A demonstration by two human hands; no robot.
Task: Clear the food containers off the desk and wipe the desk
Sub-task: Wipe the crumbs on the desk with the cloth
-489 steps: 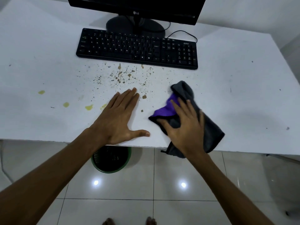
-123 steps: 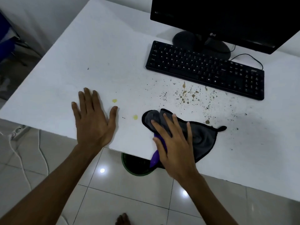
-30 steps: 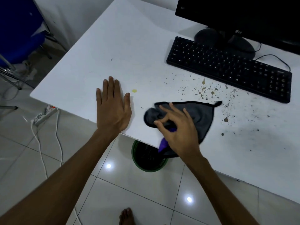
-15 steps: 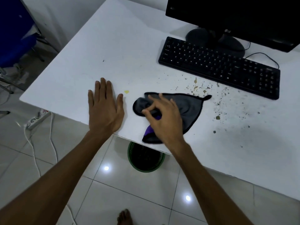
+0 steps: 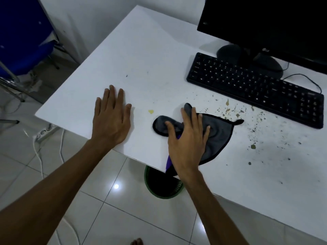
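Cloth [image 5: 217, 137] – grey w/ a purple side – lies at the worktop's [image 5: 141, 55] near edge, pressed flat under the right hand [image 5: 187, 144], fingers straight and spread. Left hand [image 5: 110, 119] rests palm-down beside it, fingers straight. Crumbs [image 5: 235, 110] sit btwn cloth & keyboard [image 5: 254, 89]; yellow spot [image 5: 150, 111] between the hands.

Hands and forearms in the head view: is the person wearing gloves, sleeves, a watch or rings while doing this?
Nothing worn that shows. The left hand and right hand are both bare, with no gloves, and no rings are visible on the fingers. Both wrists are free of any watch or band. The forearms are uncovered right down to the bottom edge of the picture, so no sleeve comes into view.
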